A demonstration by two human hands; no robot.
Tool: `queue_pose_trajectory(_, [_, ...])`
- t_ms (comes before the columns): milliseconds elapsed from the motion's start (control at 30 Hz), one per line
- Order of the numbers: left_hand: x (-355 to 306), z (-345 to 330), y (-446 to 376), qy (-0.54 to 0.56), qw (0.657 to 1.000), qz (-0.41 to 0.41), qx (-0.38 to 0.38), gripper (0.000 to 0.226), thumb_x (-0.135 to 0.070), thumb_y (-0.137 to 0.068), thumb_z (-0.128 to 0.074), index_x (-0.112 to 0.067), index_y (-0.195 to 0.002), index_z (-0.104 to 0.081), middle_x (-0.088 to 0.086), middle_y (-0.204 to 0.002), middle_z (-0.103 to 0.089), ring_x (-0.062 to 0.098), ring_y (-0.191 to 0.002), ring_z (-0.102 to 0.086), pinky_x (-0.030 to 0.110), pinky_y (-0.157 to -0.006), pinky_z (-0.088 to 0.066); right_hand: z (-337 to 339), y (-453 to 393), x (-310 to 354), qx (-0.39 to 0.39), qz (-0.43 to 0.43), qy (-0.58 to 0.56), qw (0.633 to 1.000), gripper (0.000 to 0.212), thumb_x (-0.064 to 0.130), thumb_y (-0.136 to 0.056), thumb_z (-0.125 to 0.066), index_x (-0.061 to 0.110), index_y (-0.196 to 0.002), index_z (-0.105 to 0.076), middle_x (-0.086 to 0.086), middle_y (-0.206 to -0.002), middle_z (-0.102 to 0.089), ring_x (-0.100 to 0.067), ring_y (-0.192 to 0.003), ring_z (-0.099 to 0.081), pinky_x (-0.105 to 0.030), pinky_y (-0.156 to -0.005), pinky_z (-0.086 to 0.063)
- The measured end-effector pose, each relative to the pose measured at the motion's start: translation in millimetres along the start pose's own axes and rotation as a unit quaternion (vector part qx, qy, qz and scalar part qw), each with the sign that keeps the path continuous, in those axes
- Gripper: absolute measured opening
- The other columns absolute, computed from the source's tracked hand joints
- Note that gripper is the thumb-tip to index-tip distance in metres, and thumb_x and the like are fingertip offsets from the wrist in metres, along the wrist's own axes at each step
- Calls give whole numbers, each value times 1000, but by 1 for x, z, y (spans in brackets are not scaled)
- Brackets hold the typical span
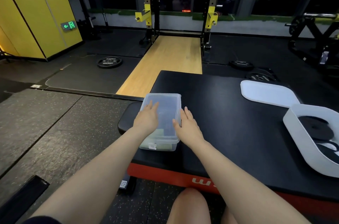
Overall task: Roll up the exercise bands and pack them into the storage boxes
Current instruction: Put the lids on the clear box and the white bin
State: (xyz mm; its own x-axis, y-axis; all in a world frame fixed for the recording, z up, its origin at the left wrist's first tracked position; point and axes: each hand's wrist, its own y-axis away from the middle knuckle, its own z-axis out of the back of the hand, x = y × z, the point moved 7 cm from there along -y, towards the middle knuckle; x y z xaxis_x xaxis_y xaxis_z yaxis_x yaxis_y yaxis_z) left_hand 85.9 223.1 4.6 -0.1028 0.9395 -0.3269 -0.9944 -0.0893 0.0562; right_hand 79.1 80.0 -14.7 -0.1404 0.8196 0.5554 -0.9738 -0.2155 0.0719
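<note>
Your left hand (147, 116) lies flat on the lid of the clear plastic box (161, 121), fingers straight and pointing to twelve o'clock, gripping nothing. Your right hand (187, 125) rests against the box's three o'clock edge, fingers straight and together, thumb touching the lid rim; it holds nothing either. Both palms press or rest rather than clasp.

That clear box sits closed at the nine o'clock corner of the black padded platform (220, 113), and something pale green shows through its wall near six o'clock; you cannot tell what it is.

Out at three o'clock from your hands, well apart from them, a white storage box (297, 132) stands open on the same platform. Inside it lie rolled black exercise bands (316, 129), with a bit of white showing among them toward five o'clock. Its white lid (267, 93) lies flat on the platform just beyond it, at about one o'clock from your right hand.

Weight plates (109, 62) lie on the dark floor toward eleven o'clock.
</note>
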Motion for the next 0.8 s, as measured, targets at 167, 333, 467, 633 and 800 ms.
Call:
queue_pose_trajectory(167, [-45,-2,-10,-9,998,-56,14,52,-32,-102,-26,-18,-150,-13,3,-159,-6,21,-144,-18,40,-115,-22,26,-1,-30,-31,-8,-9,999,58,38,-102,-29,15,-152,-9,2,-160,0,-14,-147,-1,-34,-117,-11])
queue_pose_trajectory(333, [-90,-11,-21,-16,993,-114,12,53,-37,-102,-25,-16,-150,-15,2,-158,-14,18,-144,-17,35,-115,-21,62,4,-77,-58,-39,-9,998,57,39,-102,-30,16,-151,-13,2,-160,-4,-13,-146,-2,-34,-116,-13])
queue_pose_trajectory(467, [-132,-25,-34,-9,992,-124,35,54,-39,-101,-25,-18,-150,-14,1,-159,-8,20,-146,-10,36,-117,-16,95,7,-118,-75,-66,-7,995,56,39,-101,-31,17,-151,-16,2,-159,-7,-12,-146,-4,-34,-116,-14])
queue_pose_trajectory(633, [-200,-36,-45,-5,987,-150,53,53,-38,-102,-24,-19,-150,-14,0,-159,-7,22,-145,-14,37,-115,-17,141,2,-171,-102,-99,-5,990,56,40,-100,-33,17,-150,-20,1,-158,-14,-14,-146,-10,-35,-116,-17])
queue_pose_trajectory(800, [-260,-55,-76,12,982,-173,81,54,-41,-101,-25,-21,-150,-14,0,-159,-8,23,-144,-17,38,-114,-22,187,-12,-218,-137,-116,-9,984,56,37,-99,-38,14,-148,-25,-3,-155,-24,-21,-143,-21,-38,-116,-20])
